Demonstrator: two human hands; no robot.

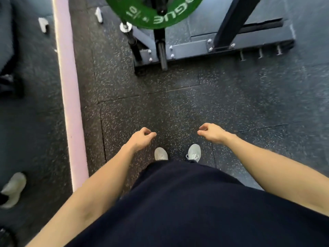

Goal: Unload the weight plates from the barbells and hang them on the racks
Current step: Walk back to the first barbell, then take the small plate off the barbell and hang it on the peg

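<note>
Green plate [153, 13] top edge-cropped

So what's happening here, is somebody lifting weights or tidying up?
Tidying up, it seems. A person stands on the speckled rubber floor facing a rack. Both hands hold nothing: the left hand and right hand hang out in front, fingers loosely curled. A green weight plate is up on the rack ahead of them, untouched right now.

One green weight plate [156, 13] up top, two empty hands, left [142, 138] and right [211, 133], two grey shoes [161, 154], plus perhaps three small pegs [260, 53] along the rack base [188, 48].
</note>
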